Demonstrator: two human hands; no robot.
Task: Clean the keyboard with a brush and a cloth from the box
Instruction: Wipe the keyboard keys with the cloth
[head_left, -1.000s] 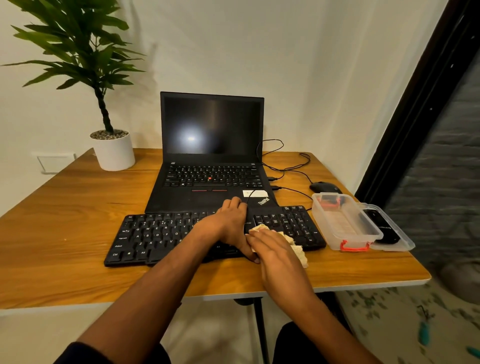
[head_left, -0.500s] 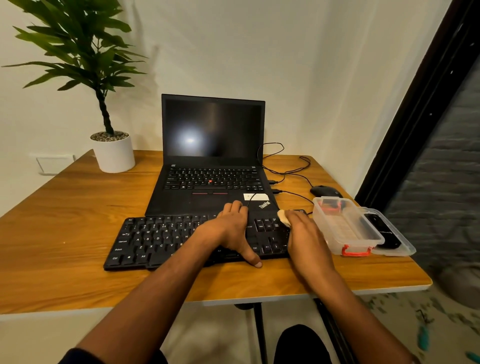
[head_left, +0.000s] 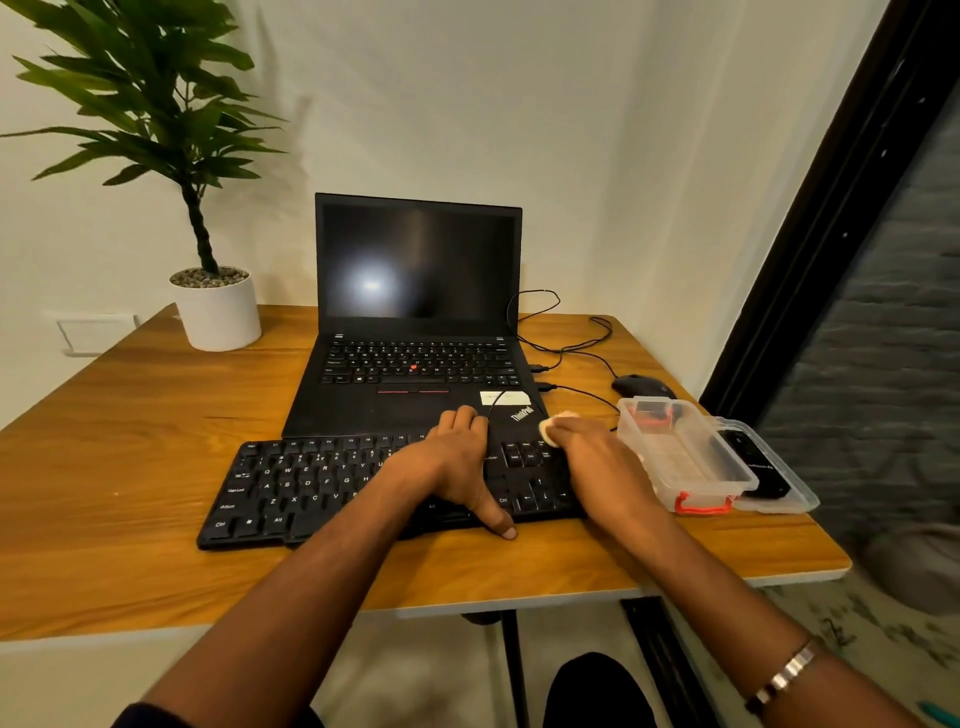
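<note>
My right hand (head_left: 597, 462) pressed a pale cloth (head_left: 553, 427) onto the far right corner of the black keyboard (head_left: 311, 483); the fingers were curled over the cloth, which showed just past the fingertips. Directly left of that grip, my left hand (head_left: 452, 462) lay flat and relaxed on the keys, thumb over the near edge. Just right of the grip stood the clear box (head_left: 685, 457) with its lid (head_left: 779, 478) beside it. Beyond it sat a laptop (head_left: 415, 322).

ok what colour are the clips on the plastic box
Red-orange. The clips on the clear plastic box show best at its near end in the head view.
</note>
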